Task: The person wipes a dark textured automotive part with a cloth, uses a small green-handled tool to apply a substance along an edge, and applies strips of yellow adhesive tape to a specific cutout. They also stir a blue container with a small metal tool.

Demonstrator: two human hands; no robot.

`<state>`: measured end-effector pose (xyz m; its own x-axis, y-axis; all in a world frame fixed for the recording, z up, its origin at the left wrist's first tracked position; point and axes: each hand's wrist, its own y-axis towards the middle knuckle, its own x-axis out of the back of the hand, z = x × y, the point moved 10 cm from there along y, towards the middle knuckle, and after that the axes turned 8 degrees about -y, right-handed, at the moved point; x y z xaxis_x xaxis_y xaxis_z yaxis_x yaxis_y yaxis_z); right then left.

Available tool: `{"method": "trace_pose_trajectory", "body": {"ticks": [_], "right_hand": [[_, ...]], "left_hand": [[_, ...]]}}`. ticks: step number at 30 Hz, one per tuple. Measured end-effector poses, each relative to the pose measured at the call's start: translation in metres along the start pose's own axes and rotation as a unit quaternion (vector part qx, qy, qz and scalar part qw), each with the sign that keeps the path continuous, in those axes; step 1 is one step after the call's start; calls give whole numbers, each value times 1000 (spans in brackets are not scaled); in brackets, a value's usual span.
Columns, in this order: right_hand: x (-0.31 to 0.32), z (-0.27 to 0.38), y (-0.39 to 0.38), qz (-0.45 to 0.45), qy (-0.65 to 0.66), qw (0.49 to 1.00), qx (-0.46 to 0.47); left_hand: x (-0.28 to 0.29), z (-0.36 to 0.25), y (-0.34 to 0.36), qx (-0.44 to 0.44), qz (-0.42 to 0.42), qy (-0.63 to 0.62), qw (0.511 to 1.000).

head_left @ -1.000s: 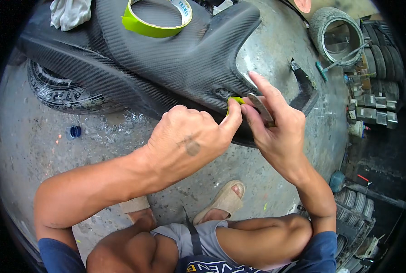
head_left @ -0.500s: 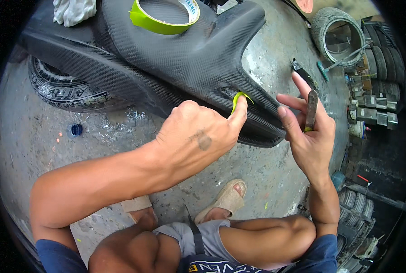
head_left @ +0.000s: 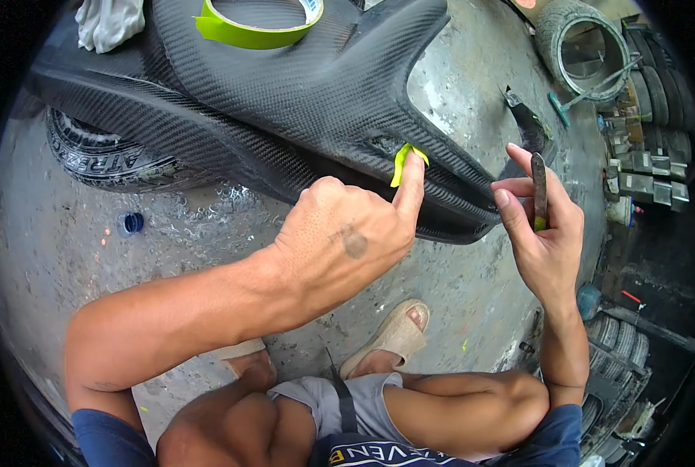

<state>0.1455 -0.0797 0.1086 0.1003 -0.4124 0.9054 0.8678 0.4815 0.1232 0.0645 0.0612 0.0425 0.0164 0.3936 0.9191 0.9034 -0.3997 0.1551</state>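
Note:
A black carbon-weave body panel (head_left: 285,101) stretches across the upper left, its narrow end pointing toward my right hand. My left hand (head_left: 347,226) is closed except for its outstretched index finger. That fingertip presses a small yellow-green strip of tape (head_left: 400,165) against the panel beside a recess; my thumb is hidden. Just off the panel's tip, my right hand (head_left: 546,233) has its fingers curled round a slim, worn tool (head_left: 540,191) with a yellowish lower end, standing upright between them. The roll of yellow-green tape (head_left: 258,36) rests on the panel's top.
A white crumpled cloth (head_left: 110,23) lies on the panel at the far left. Beneath is a tyre (head_left: 114,156), with a blue cap (head_left: 132,224) on the concrete floor nearby. Beyond my right hand are a dark pointed object (head_left: 528,124), another tyre (head_left: 585,50) and stacked metal blocks (head_left: 643,163).
The panel and tape roll appear slightly further left and up. My right hand sits a little farther right, away from the panel's tip. My left fingertip stays on the tape strip.

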Motion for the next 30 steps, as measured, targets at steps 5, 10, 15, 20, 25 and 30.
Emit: {"method": "trace_pose_trajectory", "body": {"ticks": [5, 10, 15, 20, 25, 30], "right_hand": [[2, -6, -6, 0, 12, 1000, -9], [2, -9, -11, 10, 2, 1000, -4], [0, -9, -17, 53, 4, 999, -10], [5, -3, -21, 56, -6, 998, -12], [2, -12, -28, 65, -7, 997, -42], [38, -37, -14, 2, -78, 997, -23]], "left_hand": [[6, -1, -2, 8, -9, 16, 1000], [7, -3, 6, -6, -31, 20, 999], [9, -2, 4, 7, -18, 16, 1000], [12, -4, 0, 7, -13, 13, 1000], [6, -1, 5, 15, 5, 24, 1000], [9, 5, 17, 58, 29, -19, 998]]}}
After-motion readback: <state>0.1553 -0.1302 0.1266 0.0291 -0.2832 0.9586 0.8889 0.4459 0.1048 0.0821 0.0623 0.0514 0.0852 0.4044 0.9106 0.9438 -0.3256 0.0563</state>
